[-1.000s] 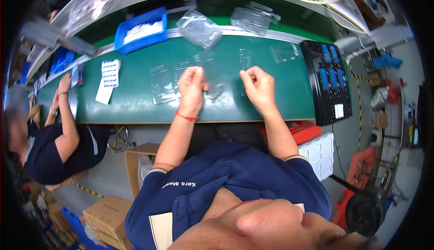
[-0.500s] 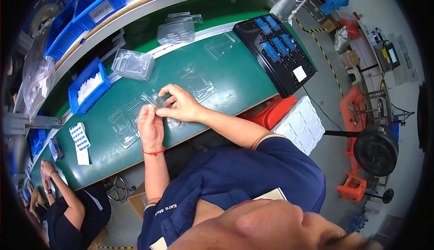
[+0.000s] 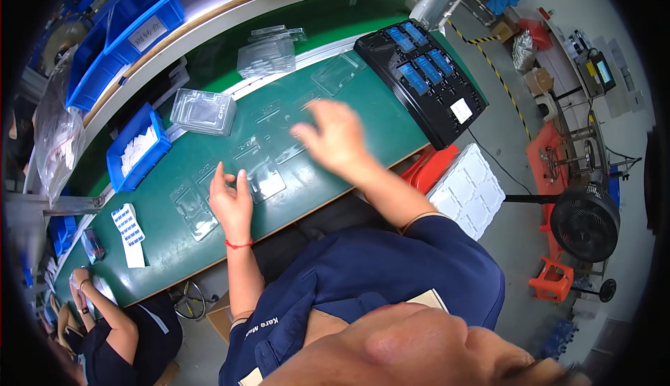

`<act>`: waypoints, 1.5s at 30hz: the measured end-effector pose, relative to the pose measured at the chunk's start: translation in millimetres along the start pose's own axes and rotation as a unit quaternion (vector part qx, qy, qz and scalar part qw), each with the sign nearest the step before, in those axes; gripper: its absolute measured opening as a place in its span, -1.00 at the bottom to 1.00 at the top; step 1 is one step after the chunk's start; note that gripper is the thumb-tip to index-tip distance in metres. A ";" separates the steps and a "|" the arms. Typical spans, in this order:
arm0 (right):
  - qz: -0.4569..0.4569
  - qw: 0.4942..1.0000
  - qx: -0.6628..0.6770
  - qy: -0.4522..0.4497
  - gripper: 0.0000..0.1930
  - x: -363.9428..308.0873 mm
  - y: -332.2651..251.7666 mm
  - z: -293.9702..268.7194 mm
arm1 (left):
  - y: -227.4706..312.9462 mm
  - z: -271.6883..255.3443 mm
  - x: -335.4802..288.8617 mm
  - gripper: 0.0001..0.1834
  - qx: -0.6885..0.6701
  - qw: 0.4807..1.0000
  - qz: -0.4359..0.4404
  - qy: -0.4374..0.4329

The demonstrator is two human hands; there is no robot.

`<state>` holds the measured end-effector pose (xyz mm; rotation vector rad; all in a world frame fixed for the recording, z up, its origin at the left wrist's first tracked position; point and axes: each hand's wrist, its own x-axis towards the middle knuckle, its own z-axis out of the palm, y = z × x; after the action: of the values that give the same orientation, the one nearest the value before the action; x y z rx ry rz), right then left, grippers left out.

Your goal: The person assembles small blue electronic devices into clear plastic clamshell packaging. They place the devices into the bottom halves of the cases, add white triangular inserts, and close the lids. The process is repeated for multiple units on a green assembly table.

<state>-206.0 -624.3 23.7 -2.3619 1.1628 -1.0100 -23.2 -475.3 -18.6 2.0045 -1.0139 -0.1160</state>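
While left hand (image 3: 232, 206) and right hand (image 3: 336, 137) hold nothing visible, fingers (image 3: 221, 181) half open, clear trays (image 3: 266, 182) need light edge touch

Bright light; right hand (image 3: 336, 135) blurred; edges bent.

Navy short-sleeved shirt (image 3: 391, 267), cream cuff edging (image 3: 419, 220), white chest lettering (image 3: 264, 329), thin red left wristband (image 3: 239, 245)
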 end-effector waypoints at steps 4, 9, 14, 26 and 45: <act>0.102 0.964 -0.222 0.109 -0.65 46.5 114.6 -91.8 | 12.5 -9.0 -25.6 -0.37 0.121 0.981 0.152 0.006; 0.288 0.920 -0.260 0.055 -0.62 85.0 282.7 -157.7 | 4.7 1.3 -39.1 -0.34 0.140 0.973 0.180 0.039; 0.331 0.878 -0.344 -0.042 -0.50 96.9 281.6 -155.4 | -0.9 2.6 -39.9 -0.39 0.118 0.974 0.180 0.070; 0.300 0.899 -0.288 -0.135 -0.53 94.9 262.1 -143.2 | -2.1 3.0 -39.6 -0.50 0.101 0.972 0.207 0.046; 0.275 0.913 -0.258 -0.158 -0.43 78.2 195.3 -116.6 | -6.8 2.5 -40.9 -0.74 0.096 0.973 0.197 0.078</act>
<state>-366.0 -803.7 32.6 -2.1951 1.9713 -0.1277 -47.4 -446.5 -36.4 1.9033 -1.3374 0.3609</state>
